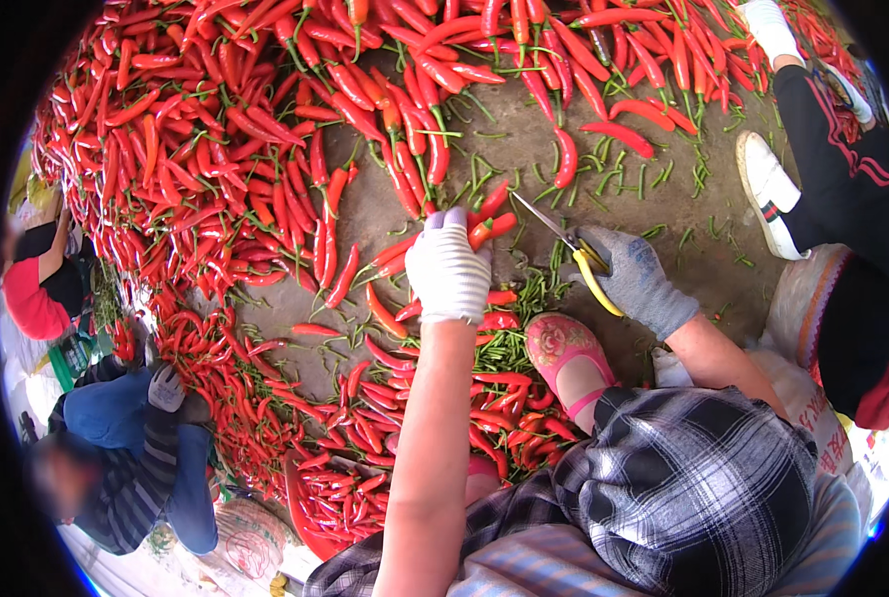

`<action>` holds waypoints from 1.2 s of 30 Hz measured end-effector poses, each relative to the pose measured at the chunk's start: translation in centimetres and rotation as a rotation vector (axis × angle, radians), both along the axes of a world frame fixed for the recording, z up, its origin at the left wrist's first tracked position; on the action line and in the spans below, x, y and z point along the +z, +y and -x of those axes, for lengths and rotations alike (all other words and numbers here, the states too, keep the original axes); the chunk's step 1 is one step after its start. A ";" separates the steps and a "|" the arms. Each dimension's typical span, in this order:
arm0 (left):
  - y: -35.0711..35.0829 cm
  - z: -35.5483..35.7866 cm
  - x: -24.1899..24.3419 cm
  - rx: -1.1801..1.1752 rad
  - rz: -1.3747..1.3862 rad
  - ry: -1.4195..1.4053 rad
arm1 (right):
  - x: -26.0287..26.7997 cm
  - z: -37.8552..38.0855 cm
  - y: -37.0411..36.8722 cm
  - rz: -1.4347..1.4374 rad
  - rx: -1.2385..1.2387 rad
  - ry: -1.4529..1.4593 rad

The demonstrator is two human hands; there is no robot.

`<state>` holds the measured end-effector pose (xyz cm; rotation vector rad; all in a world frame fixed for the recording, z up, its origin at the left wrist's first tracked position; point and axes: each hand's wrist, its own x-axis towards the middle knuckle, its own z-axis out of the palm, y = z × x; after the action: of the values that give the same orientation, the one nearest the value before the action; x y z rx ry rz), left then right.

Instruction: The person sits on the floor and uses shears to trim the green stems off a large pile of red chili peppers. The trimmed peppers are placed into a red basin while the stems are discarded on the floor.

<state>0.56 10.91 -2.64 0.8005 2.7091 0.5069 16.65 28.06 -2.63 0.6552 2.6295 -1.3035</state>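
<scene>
My left hand point(449, 270), in a white striped glove, is closed around a few red chili peppers point(492, 230) whose ends stick out on its right. In a grey glove, my right hand point(631, 276) holds scissors point(588, 267) with yellow handles, the blades pointing up and left towards those peppers. The blades look slightly parted and touch no pepper that I can make out. Cut green stems point(534, 298) lie on the floor between my hands and beyond them. More loose red chili peppers point(400, 179) lie just past my left hand.
A large heap of red chili peppers point(191, 149) spreads across the far and left side. A red container of peppers point(303, 507) stands near my lap. One person point(123, 455) sits at left, another's red sleeve point(37, 298) shows behind, and a person's shoe point(771, 194) is at right.
</scene>
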 end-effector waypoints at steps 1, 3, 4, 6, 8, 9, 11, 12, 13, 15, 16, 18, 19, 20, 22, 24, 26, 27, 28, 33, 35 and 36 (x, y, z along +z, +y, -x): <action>0.8 -0.1 -0.7 -0.014 0.035 0.019 | 0.1 -0.2 0.1 -0.007 0.001 -0.012; 1.1 0.3 -1.2 -0.021 0.111 -0.016 | 0.4 -0.7 0.2 -0.007 -0.005 -0.016; 0.7 0.6 -1.0 0.029 0.005 -0.090 | 0.6 -0.9 0.2 -0.057 0.049 -0.052; 0.0 1.6 -0.5 0.337 -0.343 -0.342 | 0.9 -1.1 -0.1 -0.107 0.095 -0.007; -1.7 2.5 0.4 0.783 -0.756 -0.875 | 1.3 -1.2 -0.6 -0.168 0.170 -0.082; -2.1 2.6 0.7 0.945 -0.943 -0.834 | 1.4 -1.2 -0.9 -0.204 0.204 -0.030; -2.8 2.5 1.1 1.177 -1.108 -0.933 | 1.4 -0.5 -1.4 -0.280 0.294 0.011; -2.6 2.2 1.0 1.283 -1.168 -0.957 | 1.5 -0.1 -1.7 -0.287 0.320 0.027; -2.6 1.9 1.1 1.330 -1.192 -0.981 | 1.6 0.3 -1.8 -0.297 0.320 0.114; -1.9 0.8 1.1 1.343 -1.239 -0.963 | 1.8 0.9 -2.2 -0.311 0.327 0.150; -1.7 0.2 1.2 1.345 -1.226 -0.990 | 1.9 1.3 -2.4 -0.332 0.325 0.182; -1.3 -0.7 1.4 1.383 -1.174 -1.030 | 2.0 1.9 -2.6 -0.372 0.350 0.205; -1.1 -0.9 1.3 1.395 -1.165 -1.085 | 2.0 2.1 -2.7 -0.391 0.363 0.219; -1.0 -1.1 1.3 1.418 -1.160 -1.121 | 2.0 2.3 -2.8 -0.410 0.370 0.246; -0.8 -1.2 1.1 1.438 -1.126 -1.192 | 2.0 2.3 -2.8 -0.403 0.369 0.249; -0.8 -1.1 0.7 1.476 -1.115 -1.175 | 1.9 2.2 -2.9 -0.365 0.386 0.231; -1.0 -1.0 0.4 1.476 -1.113 -1.136 | 2.0 2.0 -3.0 -0.294 0.402 0.181; -1.4 -0.9 0.4 1.455 -1.114 -1.108 | 2.0 1.9 -3.0 -0.265 0.383 0.193; -1.9 -0.7 0.4 1.462 -1.096 -1.084 | 2.0 1.8 -3.0 -0.236 0.360 0.190; -10.9 1.6 3.1 0.983 -0.785 -0.900 | 1.9 1.5 -1.7 -0.213 0.229 0.148; -17.6 2.4 5.4 0.897 -0.535 -0.813 | 1.6 1.5 -1.1 -0.208 0.233 0.137; -21.3 2.3 6.7 0.685 -0.263 -0.602 | 1.4 1.4 -1.0 -0.200 0.259 0.150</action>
<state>-1.79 -10.40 4.06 -0.2557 2.2885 1.0589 15.20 27.09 -1.22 0.2337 2.8715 -1.0651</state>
